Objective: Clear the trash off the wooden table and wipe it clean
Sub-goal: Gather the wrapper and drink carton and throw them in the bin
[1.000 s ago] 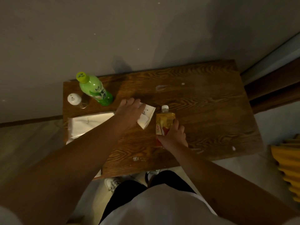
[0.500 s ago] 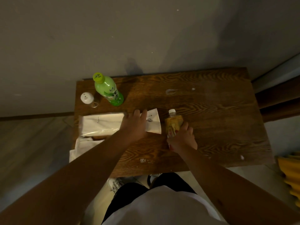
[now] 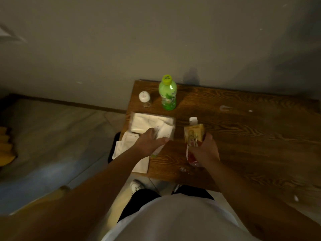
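Worktop (image 3: 251,136): dark wood, set against the wall, carrying five items and scattered white specks.

Item 1, pouch (image 3: 193,134): yellow and red drink pouch with white cap, lying near the front edge. Right hand (image 3: 205,150) curls round its lower half and grips it. It lay flat under the same hand a second ago; its cap end now looks slightly raised, though the blur leaves that uncertain.

Item 2, tissue pack (image 3: 149,123): white, soft plastic wrap, at the left edge. Left hand (image 3: 151,143) rests on its near corner with fingers extended, pressing more than gripping; whether any finger hooks under the wrap cannot be told. The pack has slid leftward from mid-worktop over the last second, and loose tissues (image 3: 132,153) now overhang the left edge.

Item 3, green bottle (image 3: 167,94): upright, capped, at the back left, untouched.

Item 4, white cap (image 3: 144,97): small round object beside the bottle; its nature is unclear.

Item 5, crumbs (image 3: 183,169): pale specks near the front edge.

Assessment: clearing is at an early stage. Both hands have trash under them, so a lift-off of pouch and tissues seems next. Bottle and specks remain; wiping has not begun.
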